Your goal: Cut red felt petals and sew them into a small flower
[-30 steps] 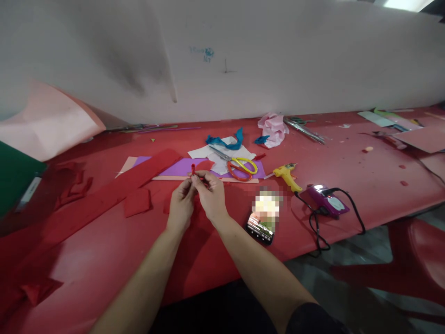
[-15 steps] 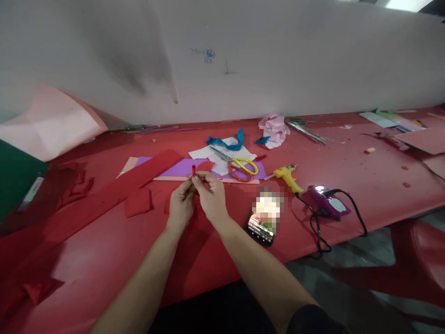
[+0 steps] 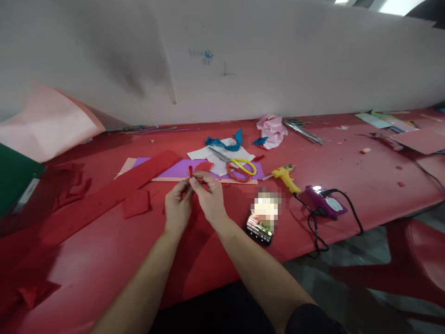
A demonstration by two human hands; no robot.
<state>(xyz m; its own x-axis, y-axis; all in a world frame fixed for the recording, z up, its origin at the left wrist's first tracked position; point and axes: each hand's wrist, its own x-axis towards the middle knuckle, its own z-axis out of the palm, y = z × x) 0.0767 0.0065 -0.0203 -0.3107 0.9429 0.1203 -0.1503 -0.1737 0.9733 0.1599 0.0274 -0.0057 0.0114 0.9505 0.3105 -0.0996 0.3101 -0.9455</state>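
Observation:
Between the fingertips of both hands is a small rolled piece of red crepe paper (image 3: pixel 190 170), its tip standing up above them. My left hand (image 3: pixel 178 206) pinches it from the left, and my right hand (image 3: pixel 209 197) grips it from the right with thumb and fingers. The lower part of the roll is hidden by the fingers. Just beyond the hands lie a purple sheet (image 3: pixel 174 170) and scissors (image 3: pixel 239 166) with one yellow and one red handle. To the left, a long strip of red crepe paper (image 3: pixel 104 199) and a folded red piece (image 3: pixel 136 204) rest on the table.
Right of my hands lies a lit phone (image 3: pixel 257 227). Beyond it are a yellow glue gun (image 3: pixel 287 178) and a purple power box (image 3: pixel 325 204) with black cords. Blue scraps (image 3: pixel 229 144) and crumpled pink paper (image 3: pixel 272 131) lie behind. A red chair (image 3: pixel 413 260) stands at right.
The whole view has shifted slightly, so things appear a little further left. Both hands keep hold of the red crepe paper roll in nearly the same pose.

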